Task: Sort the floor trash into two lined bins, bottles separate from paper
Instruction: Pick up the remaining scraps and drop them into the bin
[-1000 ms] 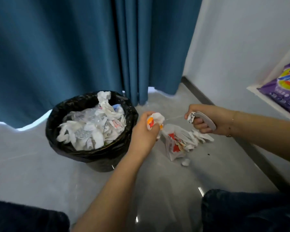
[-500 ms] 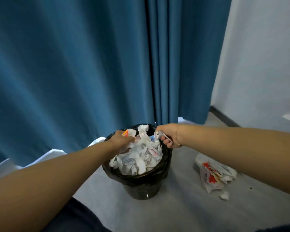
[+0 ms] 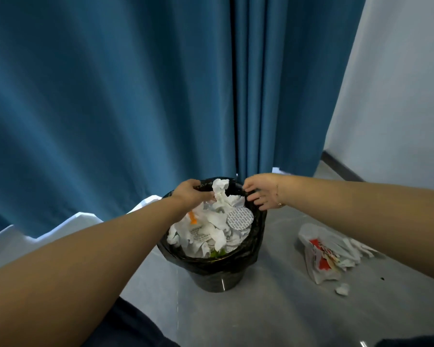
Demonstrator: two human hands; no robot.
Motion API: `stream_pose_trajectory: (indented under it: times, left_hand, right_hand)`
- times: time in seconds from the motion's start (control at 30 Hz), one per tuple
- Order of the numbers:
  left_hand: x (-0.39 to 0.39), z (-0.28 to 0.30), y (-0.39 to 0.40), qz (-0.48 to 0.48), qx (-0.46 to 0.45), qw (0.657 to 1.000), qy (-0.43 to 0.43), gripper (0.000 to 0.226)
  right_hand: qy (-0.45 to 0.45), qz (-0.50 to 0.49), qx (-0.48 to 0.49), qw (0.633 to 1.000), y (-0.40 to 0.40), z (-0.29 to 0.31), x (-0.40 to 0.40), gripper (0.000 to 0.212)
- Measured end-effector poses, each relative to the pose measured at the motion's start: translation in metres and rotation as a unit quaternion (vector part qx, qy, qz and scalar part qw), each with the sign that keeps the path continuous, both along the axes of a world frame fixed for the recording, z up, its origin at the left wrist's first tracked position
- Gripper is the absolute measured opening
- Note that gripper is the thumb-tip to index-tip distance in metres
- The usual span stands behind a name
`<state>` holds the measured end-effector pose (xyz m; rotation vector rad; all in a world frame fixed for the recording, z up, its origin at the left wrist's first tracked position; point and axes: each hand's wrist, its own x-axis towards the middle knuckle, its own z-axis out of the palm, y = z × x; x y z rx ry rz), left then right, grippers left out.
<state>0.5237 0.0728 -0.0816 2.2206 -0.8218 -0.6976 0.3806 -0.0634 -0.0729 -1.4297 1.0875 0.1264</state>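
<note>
A bin with a black liner (image 3: pixel 257 242) stands on the grey floor, heaped with crumpled white paper (image 3: pixel 212 235). A round white printed disc (image 3: pixel 239 219) lies on top of the heap at the right. An orange-and-white crumpled wad (image 3: pixel 193 219) lies in the bin under my left wrist. My left hand (image 3: pixel 191 194) is over the bin's far left rim, fingers loosely bent onto the paper, holding nothing that I can see. My right hand (image 3: pixel 259 192) hovers over the far right rim with fingers spread and empty.
A white bag with red print and torn paper (image 3: pixel 326 254) lies on the floor right of the bin, with a small paper wad (image 3: pixel 342 289) in front of it. A blue curtain (image 3: pixel 135 96) hangs right behind the bin. A white wall (image 3: pixel 398 96) runs along the right.
Both hands carried their pieces from the floor pile to the bin and let go. The orange-and-white wad and the round disc now lie in the bin. My right hand has opened.
</note>
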Motion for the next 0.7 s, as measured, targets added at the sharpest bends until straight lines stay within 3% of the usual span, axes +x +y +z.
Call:
stream_pose_trajectory:
  times: [0.1,0.17,0.27,0.43,0.57,0.7]
  left_hand:
    - [-0.001,-0.005,-0.001,-0.107,0.061,0.964,-0.234,0.043]
    - [-0.007,-0.004,-0.002,-0.175,0.062,0.928,-0.323,0.028]
    - [-0.013,-0.008,-0.009,-0.245,0.088,0.887,-0.381,0.021]
    - [-0.028,-0.02,-0.025,-0.311,0.1,0.84,-0.433,0.038]
    - [-0.052,-0.033,-0.041,-0.362,0.034,0.788,-0.497,0.042]
    - [-0.084,-0.049,-0.047,-0.452,-0.036,0.725,-0.518,0.044]
  right_hand:
    - [-0.022,-0.044,-0.035,0.998,-0.021,-0.006,-0.024,0.026]
    - [-0.023,-0.065,-0.044,0.997,-0.036,-0.012,-0.047,0.011]
    - [0.033,-0.057,-0.081,0.994,-0.055,-0.029,-0.087,0.012]
    - [0.176,0.032,-0.175,0.968,-0.068,-0.069,-0.134,0.024]
    - [0.305,0.128,-0.28,0.901,-0.059,-0.12,-0.159,0.043]
    - [0.387,0.23,-0.267,0.852,-0.053,-0.167,-0.201,0.061]
